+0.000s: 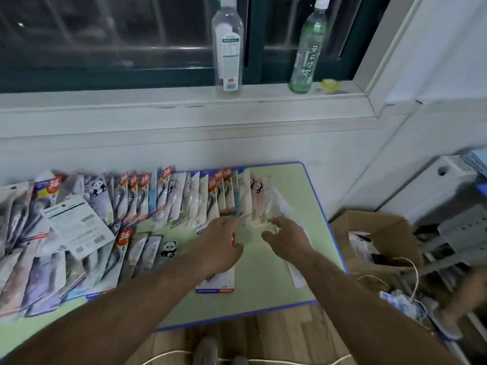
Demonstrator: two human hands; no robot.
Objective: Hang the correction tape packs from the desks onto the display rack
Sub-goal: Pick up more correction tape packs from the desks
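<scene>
This is the pick-up step. The packs (pixel 147 198) lie in two rows on the green desk (pixel 266 293), from 9 o'clock across to the middle. Both hands reach for the right end of the far row. The left hand (pixel 221 243) lies flat with straight fingers. It touches the low edges of the packs and holds nothing. The right hand (pixel 287 238) touches the last pack (pixel 266 206), at 11 o'clock from that hand. I cannot tell if it pinches it. No pack is lifted. I think the next move is to pinch one pack, slide it off the ones it leans on, and carry it to the rack, which I cannot make out here. A box (pixel 379 233) sits at 3 o'clock.
</scene>
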